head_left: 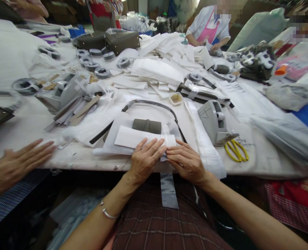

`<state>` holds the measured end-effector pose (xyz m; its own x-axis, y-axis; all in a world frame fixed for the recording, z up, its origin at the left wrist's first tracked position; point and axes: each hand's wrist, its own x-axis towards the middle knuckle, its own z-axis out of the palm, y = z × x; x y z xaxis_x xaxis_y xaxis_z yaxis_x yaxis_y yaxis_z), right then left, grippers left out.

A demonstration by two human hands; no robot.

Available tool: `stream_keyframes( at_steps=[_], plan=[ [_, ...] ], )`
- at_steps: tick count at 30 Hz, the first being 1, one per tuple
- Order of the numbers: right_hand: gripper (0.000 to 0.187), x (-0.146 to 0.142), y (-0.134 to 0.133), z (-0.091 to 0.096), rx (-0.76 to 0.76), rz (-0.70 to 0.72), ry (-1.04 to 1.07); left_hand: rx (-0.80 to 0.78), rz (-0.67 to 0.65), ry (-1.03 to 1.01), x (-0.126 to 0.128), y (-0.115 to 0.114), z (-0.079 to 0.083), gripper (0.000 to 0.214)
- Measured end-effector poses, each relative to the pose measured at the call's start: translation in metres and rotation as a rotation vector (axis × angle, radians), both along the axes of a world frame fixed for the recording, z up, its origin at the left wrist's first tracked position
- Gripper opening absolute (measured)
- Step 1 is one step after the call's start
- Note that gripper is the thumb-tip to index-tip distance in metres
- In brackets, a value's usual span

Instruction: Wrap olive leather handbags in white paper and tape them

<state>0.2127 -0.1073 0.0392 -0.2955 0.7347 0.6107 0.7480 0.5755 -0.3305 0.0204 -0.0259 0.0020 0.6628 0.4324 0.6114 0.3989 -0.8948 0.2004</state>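
Note:
My left hand (145, 159) lies flat with fingers stretched on a folded white sheet (133, 137) at the table's near edge. My right hand (186, 161) presses beside it, fingertips meeting the left hand's at a strip of grey tape (169, 189) that hangs down over the table edge. Just behind the sheet lies a small olive-grey leather piece (146, 125), with a dark curved strap (154, 103) arching around it.
A grey tape dispenser (215, 123) and yellow scissors (236, 150) sit to the right. Another person's hand (16, 163) rests flat at the left edge. Stacks of white wrapping (159, 69), tape rolls (102, 72) and olive bags (121, 41) cover the table; other people work at the far side.

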Motion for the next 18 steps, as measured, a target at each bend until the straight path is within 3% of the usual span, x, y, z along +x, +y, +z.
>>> stream_keyframes(
  at_steps=[9,14,18],
  plan=[
    [0.031,0.01,-0.006,0.001,-0.006,0.067,-0.11,-0.186,-0.176,-0.028,-0.01,0.003,0.023,0.028],
    [0.026,0.008,-0.004,0.013,-0.027,0.05,-0.082,-0.204,-0.06,-0.111,0.002,-0.001,0.021,0.012],
    [0.026,0.013,-0.023,0.024,-0.025,0.05,-0.052,-0.18,-0.036,-0.132,0.007,-0.002,0.015,0.009]
  ],
)
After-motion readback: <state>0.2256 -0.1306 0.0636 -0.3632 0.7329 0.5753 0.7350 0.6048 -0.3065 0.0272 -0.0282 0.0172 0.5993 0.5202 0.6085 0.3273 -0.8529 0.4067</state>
